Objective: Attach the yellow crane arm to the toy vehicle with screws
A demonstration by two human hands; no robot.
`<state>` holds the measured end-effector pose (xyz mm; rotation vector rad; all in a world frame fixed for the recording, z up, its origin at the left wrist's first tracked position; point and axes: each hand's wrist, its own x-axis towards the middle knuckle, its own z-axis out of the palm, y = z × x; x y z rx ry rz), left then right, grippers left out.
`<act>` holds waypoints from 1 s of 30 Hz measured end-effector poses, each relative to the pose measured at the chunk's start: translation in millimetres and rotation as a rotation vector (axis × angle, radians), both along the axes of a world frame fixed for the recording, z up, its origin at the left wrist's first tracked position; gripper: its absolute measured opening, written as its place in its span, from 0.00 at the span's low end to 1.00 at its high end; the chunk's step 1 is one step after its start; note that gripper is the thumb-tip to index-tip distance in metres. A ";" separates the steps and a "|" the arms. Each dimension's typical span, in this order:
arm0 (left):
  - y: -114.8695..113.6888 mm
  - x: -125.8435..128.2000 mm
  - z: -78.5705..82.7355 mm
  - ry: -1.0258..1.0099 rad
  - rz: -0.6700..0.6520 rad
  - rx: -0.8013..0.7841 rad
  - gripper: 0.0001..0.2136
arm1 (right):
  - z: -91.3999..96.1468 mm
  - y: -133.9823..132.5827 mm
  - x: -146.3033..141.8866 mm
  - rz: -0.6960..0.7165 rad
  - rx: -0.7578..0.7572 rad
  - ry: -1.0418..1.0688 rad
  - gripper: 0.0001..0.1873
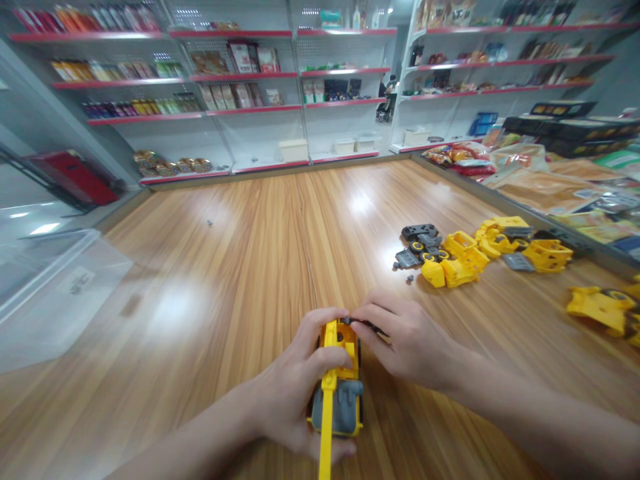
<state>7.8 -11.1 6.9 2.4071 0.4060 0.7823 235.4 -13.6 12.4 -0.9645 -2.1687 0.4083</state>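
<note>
My left hand (295,383) is closed around a yellow toy construction truck (354,357) just above the wooden table. The truck has a long yellow boom (326,413) pointing toward me and a grey section (345,403) at its near end. At the truck's far end, my right hand (397,333) pinches a thin dark piece (373,327), mostly covered by the fingers. Its tip meets a small dark part on the truck; I cannot tell whether it is a tool or a toy part.
Yellow toy parts (463,267) and dark wheeled parts (425,250) lie to the right, with more yellow pieces (597,310) at the edge. Small grey bits (209,223) rest on the wooden table (240,267). A clear plastic bin (65,300) stands left; packaged goods (550,187) lie right.
</note>
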 end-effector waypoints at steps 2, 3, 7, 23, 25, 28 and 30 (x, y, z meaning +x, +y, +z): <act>0.2 0.4 0.2 0.000 -0.004 0.001 0.39 | 0.0 -0.9 0.3 0.003 -0.010 0.022 0.07; 0.2 0.6 0.2 0.000 -0.007 0.002 0.40 | -0.6 -0.9 0.5 0.007 -0.001 0.028 0.07; -0.1 1.0 0.3 -0.009 -0.008 0.007 0.40 | -4.5 1.1 0.6 0.014 0.051 -0.020 0.10; -0.7 -1.4 0.1 -0.011 0.014 0.001 0.40 | -0.5 -1.9 -0.2 -0.021 -0.071 0.055 0.08; -1.0 -1.4 -0.1 -0.012 0.019 0.000 0.40 | 1.6 -2.0 0.0 -0.022 -0.085 0.087 0.04; -1.4 -1.2 -0.3 -0.005 0.017 0.001 0.40 | 4.4 -1.6 0.9 -0.003 -0.041 0.139 0.06; -1.4 -1.2 -0.3 0.001 0.012 -0.001 0.41 | 3.4 -0.8 1.3 -0.001 -0.007 0.148 0.03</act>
